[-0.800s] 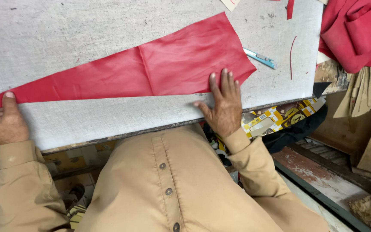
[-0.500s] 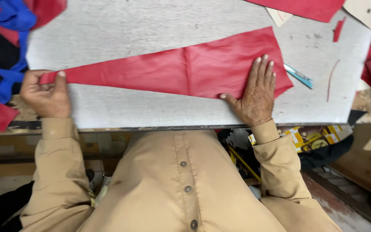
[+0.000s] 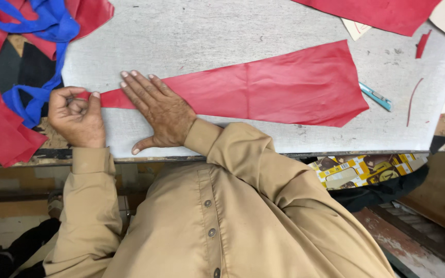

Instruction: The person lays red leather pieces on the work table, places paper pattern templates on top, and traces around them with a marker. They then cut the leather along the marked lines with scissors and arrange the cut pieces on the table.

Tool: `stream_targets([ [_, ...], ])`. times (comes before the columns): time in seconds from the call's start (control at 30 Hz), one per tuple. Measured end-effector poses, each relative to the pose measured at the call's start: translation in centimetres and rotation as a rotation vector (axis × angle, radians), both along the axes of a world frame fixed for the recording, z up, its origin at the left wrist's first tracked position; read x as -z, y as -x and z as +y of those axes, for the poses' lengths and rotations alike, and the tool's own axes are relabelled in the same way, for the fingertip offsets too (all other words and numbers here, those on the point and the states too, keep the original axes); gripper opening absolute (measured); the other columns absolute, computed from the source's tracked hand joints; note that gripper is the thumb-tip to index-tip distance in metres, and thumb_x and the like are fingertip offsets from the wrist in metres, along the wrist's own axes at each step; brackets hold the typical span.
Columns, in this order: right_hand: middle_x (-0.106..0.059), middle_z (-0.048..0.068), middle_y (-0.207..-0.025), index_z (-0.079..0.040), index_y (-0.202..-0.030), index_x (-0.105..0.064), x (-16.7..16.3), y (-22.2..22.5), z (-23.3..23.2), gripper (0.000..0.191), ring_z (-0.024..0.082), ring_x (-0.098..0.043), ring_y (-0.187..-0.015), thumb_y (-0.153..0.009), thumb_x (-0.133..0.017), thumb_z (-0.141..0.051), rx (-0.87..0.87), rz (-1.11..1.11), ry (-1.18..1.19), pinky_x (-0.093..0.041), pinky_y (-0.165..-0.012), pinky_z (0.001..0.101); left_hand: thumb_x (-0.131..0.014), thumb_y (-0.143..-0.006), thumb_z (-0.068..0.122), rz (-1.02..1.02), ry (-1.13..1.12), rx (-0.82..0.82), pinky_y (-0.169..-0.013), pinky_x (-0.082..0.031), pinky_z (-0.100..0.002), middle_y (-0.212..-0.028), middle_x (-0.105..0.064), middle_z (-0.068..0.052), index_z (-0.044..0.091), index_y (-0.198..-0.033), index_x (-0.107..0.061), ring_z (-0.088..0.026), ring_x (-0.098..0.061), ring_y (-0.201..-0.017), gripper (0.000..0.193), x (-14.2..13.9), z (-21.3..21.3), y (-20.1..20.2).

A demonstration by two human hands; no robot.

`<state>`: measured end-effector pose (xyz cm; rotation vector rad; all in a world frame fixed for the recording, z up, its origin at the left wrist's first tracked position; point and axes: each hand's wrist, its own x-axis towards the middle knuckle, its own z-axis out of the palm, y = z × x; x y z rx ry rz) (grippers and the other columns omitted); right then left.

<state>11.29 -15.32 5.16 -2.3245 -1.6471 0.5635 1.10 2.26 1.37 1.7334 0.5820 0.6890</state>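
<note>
A long red fabric piece [image 3: 279,87], tapering to a narrow tip at the left, lies flat on the grey worktable [image 3: 207,31]. My left hand [image 3: 75,116] pinches the narrow left tip near the table's left edge. My right hand [image 3: 158,110] lies flat, fingers spread, pressing on the narrow part of the red piece just right of my left hand. The wide end of the piece reaches toward the right of the table.
A blue-handled cutter [image 3: 376,96] lies right of the red piece. More red fabric [image 3: 382,10] sits at the top right, red and blue cloth [image 3: 21,31] at the left. A yellow printed box [image 3: 361,170] lies below the table edge.
My right hand has slid from the wide right end of the red piece to its narrow left part, beside my left hand. The view has shifted right.
</note>
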Motion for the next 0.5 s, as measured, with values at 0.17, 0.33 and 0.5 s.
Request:
stream_targets([
  [0.17,-0.010,0.016,-0.174,-0.001,-0.165,-0.011,1.5,-1.6,-7.4,0.139,0.031,-0.005,-0.162,-0.072,-0.050,-0.097,0.165,0.004,-0.049,-0.006,-0.134,0.0479,-0.073,-0.100,-0.021,0.111,-0.125,0.064,-0.067,-0.047,-0.018,-0.103,-0.066,-0.007,-0.004,-0.110,-0.059,-0.004,-0.059,-0.076,0.024,1.1,-0.5,0.3],
  [0.33,-0.009,0.025,-0.169,0.004,-0.161,-0.010,2.7,-3.7,-22.5,0.141,0.038,-0.007,-0.158,-0.070,-0.052,-0.095,0.554,-0.156,0.089,-0.008,-0.128,0.0513,-0.069,-0.098,-0.019,0.169,-0.220,0.069,-0.069,-0.048,-0.018,-0.107,-0.064,-0.008,-0.003,-0.112,-0.057,-0.005,-0.058,-0.075,0.024,0.8,-0.5,1.0],
  [0.5,-0.013,0.025,-0.173,0.005,-0.165,-0.015,3.1,-4.6,-35.4,0.129,0.041,-0.010,-0.162,-0.079,-0.045,-0.086,0.796,-0.262,0.088,-0.012,-0.132,0.0550,-0.072,-0.097,-0.018,0.199,-0.239,0.025,-0.066,-0.047,-0.017,-0.125,-0.064,-0.008,0.000,-0.119,-0.055,-0.005,-0.059,-0.080,0.032,-0.4,-1.9,0.6],
])
